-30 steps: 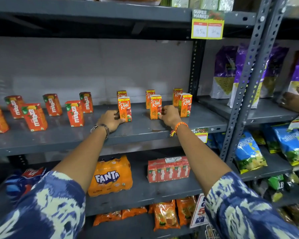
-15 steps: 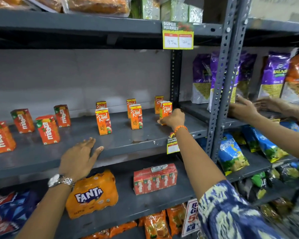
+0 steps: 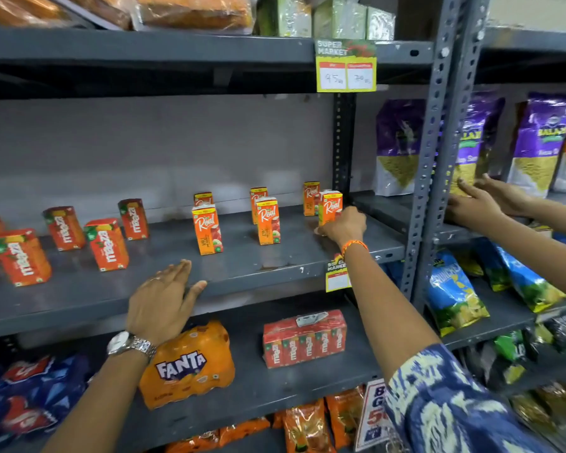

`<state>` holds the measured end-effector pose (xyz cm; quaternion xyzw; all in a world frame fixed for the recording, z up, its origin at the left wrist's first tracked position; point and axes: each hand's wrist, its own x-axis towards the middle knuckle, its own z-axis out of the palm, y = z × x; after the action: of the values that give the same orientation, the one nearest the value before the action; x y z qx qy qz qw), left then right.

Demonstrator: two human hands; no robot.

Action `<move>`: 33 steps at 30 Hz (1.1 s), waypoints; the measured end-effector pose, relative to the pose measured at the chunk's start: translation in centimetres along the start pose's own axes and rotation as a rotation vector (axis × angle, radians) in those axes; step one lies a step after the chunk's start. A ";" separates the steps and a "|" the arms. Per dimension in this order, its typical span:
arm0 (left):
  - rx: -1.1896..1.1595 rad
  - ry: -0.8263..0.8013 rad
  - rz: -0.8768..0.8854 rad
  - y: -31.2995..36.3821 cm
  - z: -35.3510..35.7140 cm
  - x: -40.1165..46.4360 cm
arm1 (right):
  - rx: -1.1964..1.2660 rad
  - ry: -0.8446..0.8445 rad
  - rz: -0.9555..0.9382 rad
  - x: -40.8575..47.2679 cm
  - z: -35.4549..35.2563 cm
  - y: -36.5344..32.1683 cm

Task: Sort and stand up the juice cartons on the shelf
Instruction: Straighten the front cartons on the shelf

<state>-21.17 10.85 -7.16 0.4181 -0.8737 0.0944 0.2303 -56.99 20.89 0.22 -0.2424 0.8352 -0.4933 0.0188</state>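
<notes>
Several orange Real juice cartons stand upright on the grey middle shelf (image 3: 249,269), in a front and a back row. My right hand (image 3: 343,225) holds the rightmost front Real carton (image 3: 330,207) near the shelf's right post. Two other front Real cartons (image 3: 207,229) (image 3: 268,220) stand free to its left. Several red Maaza cartons (image 3: 107,245) stand upright at the left end of the same shelf. My left hand (image 3: 160,299) lies flat with fingers spread on the shelf's front edge, holding nothing.
Another person's hands (image 3: 481,199) handle purple snack bags (image 3: 536,142) in the bay to the right, past the grey upright post (image 3: 438,158). A Fanta pack (image 3: 190,364) and a wrapped Maaza multipack (image 3: 304,340) sit on the lower shelf. Price tags hang from shelf edges.
My left hand let go of a front Real carton and pulled back to the shelf edge. My right hand shifted right from the middle carton to the rightmost front carton. The view swung right.
</notes>
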 end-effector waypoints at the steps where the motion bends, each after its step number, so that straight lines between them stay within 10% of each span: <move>1: -0.035 -0.009 0.014 -0.1 -0.1 -0.1 | 0.043 0.017 0.023 -1.1 1.5 -0.9; 7: -0.473 0.297 -0.146 -5.4 -2.9 -2.2 | 0.156 0.232 -0.352 -8.0 3.0 -3.8; 13: -0.528 0.628 -0.576 -16.0 -6.0 -3.1 | 0.459 -0.510 -0.534 -16.6 14.0 -10.9; 24: -0.485 -0.063 -0.545 -27.1 -6.7 1.5 | 0.039 -0.652 -0.593 -21.2 25.3 -18.2; 33: -0.595 0.015 -0.504 -28.0 -4.6 2.2 | -0.009 -0.552 -0.534 -22.3 26.3 -18.4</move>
<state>0.80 -6.67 -2.83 0.5338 -0.7310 -0.2195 0.3639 -23.11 1.59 -2.56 -0.5752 0.7083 -0.3934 0.1128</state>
